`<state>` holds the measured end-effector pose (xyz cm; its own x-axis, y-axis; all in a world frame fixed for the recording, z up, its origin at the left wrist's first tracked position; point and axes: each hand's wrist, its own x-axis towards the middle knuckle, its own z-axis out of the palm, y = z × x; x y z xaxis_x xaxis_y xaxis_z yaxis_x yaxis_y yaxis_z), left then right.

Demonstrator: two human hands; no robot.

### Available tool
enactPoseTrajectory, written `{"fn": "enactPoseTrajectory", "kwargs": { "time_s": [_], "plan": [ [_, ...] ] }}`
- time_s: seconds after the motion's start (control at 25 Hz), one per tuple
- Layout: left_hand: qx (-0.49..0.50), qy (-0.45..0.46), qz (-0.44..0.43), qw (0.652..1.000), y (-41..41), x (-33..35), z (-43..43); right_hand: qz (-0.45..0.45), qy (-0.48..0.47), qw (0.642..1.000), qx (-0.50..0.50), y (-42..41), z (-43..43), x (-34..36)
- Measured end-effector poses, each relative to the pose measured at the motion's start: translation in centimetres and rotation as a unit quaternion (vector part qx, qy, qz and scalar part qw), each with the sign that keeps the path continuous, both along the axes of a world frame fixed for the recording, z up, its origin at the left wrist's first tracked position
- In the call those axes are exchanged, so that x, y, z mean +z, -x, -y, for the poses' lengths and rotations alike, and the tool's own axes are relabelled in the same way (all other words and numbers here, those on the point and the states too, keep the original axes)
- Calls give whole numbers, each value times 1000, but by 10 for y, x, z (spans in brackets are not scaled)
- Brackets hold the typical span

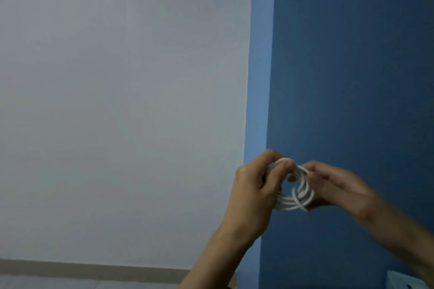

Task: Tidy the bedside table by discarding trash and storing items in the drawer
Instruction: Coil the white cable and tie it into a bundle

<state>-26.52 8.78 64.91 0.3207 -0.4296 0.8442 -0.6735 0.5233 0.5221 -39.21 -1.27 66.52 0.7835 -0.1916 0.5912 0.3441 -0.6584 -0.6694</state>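
Observation:
A white cable [296, 191] wound into a small coil of several loops hangs in the air between both hands, in front of the wall. My left hand [257, 185] grips the coil's left side, thumb and fingers curled round the loops. My right hand [338, 186], blurred by motion, pinches the coil's right side with its fingertips. The bedside table and its drawer are out of view.
A pale grey wall [117, 101] fills the left, a dark blue wall [352, 65] the right, meeting at a corner. A beige skirting strip [94, 270] runs along the bottom left. A light blue object's corner [404, 281] shows at the bottom right.

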Motion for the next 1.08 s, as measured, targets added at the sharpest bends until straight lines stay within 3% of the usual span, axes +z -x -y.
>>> {"fn": "enactPoseTrajectory", "kwargs": {
  "time_s": [0.12, 0.32, 0.52, 0.68, 0.84, 0.96, 1.08],
  "plan": [
    [-32, -3, -20, 999, 6, 4, -3, 55, 137, 985, -90, -6, -7, 7],
    [-157, -18, -47, 986, -2, 7, -26, 150, 224, 931, -246, -4, 0, 5],
    [-261, -98, -18, 960, -24, 2, -45, 144, 276, 893, -326, -8, 5, 4],
    [-274, -83, -18, 958, -25, 1, -42, 127, 327, 847, -399, -8, -10, 7],
    [-188, -18, -31, 982, -23, -4, -29, 133, 380, 799, -447, -12, -27, 8],
    [-176, -31, -32, 983, -15, -5, -21, 146, 399, 792, -438, -15, -29, 3],
    [-183, -10, -46, 982, -3, -6, -19, 136, 374, 827, -396, -14, -30, -1]
  ]
}}
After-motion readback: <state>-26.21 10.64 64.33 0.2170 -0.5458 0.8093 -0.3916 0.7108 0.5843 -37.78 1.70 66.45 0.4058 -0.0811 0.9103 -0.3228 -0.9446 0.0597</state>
